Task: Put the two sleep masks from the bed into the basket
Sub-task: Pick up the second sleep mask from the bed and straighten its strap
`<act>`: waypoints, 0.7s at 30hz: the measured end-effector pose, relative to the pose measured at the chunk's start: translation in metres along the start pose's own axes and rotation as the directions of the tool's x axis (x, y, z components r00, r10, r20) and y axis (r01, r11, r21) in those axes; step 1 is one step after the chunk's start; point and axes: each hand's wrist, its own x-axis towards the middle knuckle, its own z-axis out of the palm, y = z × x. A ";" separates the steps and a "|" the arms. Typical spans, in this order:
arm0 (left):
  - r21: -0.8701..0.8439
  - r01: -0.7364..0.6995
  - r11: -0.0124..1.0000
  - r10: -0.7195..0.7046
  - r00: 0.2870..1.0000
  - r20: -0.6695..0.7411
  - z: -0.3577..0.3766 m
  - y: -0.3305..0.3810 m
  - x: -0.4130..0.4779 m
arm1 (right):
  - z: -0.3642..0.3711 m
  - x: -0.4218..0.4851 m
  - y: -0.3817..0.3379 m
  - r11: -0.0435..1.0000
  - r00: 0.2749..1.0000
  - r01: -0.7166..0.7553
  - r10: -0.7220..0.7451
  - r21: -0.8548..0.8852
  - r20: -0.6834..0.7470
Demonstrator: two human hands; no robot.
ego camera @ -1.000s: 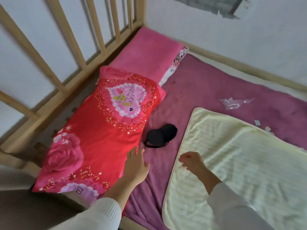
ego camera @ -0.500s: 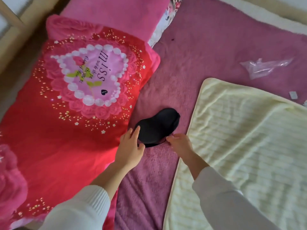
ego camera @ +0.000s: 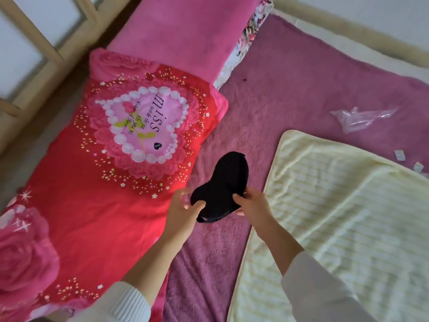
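**A:** So what's seen at the bottom of the frame?

**B:** Two white sleeves at the lower edge, forearms reaching up toward the middle. The left hand (ego camera: pixel 182 211) is curled, its thumb laid on the lower left lobe of the black sleep mask (ego camera: pixel 221 188), the other fingers tucked behind it. The right hand (ego camera: pixel 251 206) is closed on the mask's lower right edge, thumb on top, fingers underneath. So the mask is pinched from both sides.

**A:** Lifted or flat?

**B:** It can't be told for sure. It's held just below centre frame over the purple fleece blanket (ego camera: pixel 301 89), its upper end pointing up and right. Whether one mask or two stacked is held can't be made out either.

**A:** And around it?

**B:** The red pillow (ego camera: pixel 92 182) with a heart print is seen at left, the pale yellow striped towel (ego camera: pixel 348 217) at right. Further up, a pink pillow (ego camera: pixel 185 36) is laid at top centre, and a crumpled clear plastic bag (ego camera: pixel 359 117) is found at upper right on the blanket. A wooden bed rail (ego camera: pixel 46 43) is caught in the upper left corner.
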 end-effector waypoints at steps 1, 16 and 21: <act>-0.020 0.006 1.000 -0.006 1.000 0.016 -0.004 0.007 -0.007 | -0.007 -0.012 -0.007 0.999 0.999 0.040 -0.040 0.002 0.019; -0.313 0.169 0.934 0.029 0.841 0.541 -0.081 0.115 -0.183 | -0.077 -0.212 -0.102 0.777 0.774 0.616 -0.564 -0.131 0.288; -0.343 0.136 0.929 0.108 0.788 0.606 -0.090 0.130 -0.217 | -0.096 -0.234 -0.114 0.707 0.725 0.678 -0.597 -0.201 0.344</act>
